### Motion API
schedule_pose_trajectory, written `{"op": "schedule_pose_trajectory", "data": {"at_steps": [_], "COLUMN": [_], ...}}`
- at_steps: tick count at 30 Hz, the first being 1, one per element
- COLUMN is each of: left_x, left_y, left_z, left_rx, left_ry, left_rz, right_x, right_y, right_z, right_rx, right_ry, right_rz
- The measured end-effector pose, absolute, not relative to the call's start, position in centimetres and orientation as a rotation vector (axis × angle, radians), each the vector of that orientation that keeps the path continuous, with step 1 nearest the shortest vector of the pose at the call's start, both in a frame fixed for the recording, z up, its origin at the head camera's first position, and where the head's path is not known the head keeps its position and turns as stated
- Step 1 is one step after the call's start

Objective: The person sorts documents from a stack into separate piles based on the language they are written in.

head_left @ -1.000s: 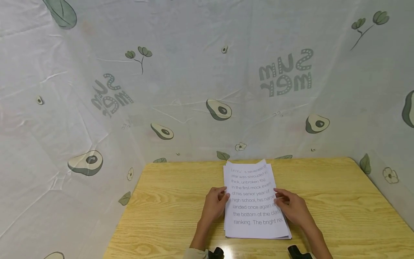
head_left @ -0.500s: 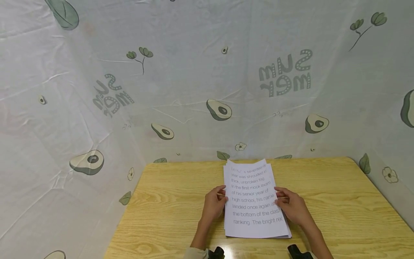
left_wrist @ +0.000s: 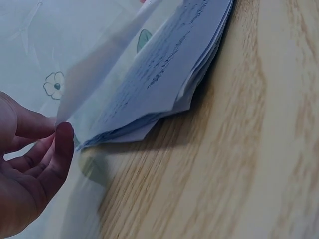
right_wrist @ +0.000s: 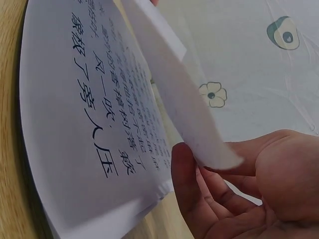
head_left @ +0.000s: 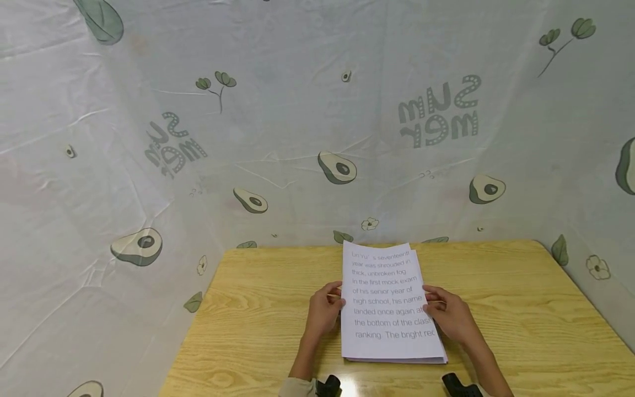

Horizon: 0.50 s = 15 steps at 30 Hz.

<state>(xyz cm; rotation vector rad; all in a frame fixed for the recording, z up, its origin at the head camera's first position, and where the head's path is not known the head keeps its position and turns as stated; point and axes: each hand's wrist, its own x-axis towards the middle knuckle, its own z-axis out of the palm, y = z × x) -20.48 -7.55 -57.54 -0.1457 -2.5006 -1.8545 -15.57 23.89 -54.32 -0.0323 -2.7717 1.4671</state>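
A white sheet of paper (head_left: 384,309) printed with large English text is raised over a stack of papers (head_left: 426,360). My left hand (head_left: 323,309) pinches the sheet's left edge between thumb and fingers, as the left wrist view also shows. At the opposite edge my right hand (head_left: 450,315) pinches it the same way. In both wrist views a gap separates the lifted sheet from the stack. Handwritten Chinese characters (right_wrist: 94,104) cover the stack's top page in the right wrist view. From the head view the sheet hides most of that page.
The stack lies on a light wood-grain table (head_left: 516,298). Behind and beside the table hangs a pale curtain (head_left: 288,99) with avocado and flower prints. Dark wrist-camera mounts (head_left: 461,386) show at the bottom edge of the head view.
The top sheet has risen off the stack and shifted slightly left and away, its far left corner now flatter. My left hand moved slightly left with it; the right barely moved.
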Motion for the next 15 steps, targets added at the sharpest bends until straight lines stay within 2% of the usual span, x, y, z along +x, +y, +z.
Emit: {"op": "schedule_pose_trajectory", "data": {"at_steps": [15], "left_x": [-20.3], "left_y": [-9.2], "left_z": [-57.6], "left_rx": [-0.089], "left_ry": [-2.456], "left_rz": [-1.942], "right_x": [-15.9], "right_y": [23.1], "right_z": [-54.6], "right_rx": [-0.062], "right_ry": [-2.774], "right_rz": [1.624]}}
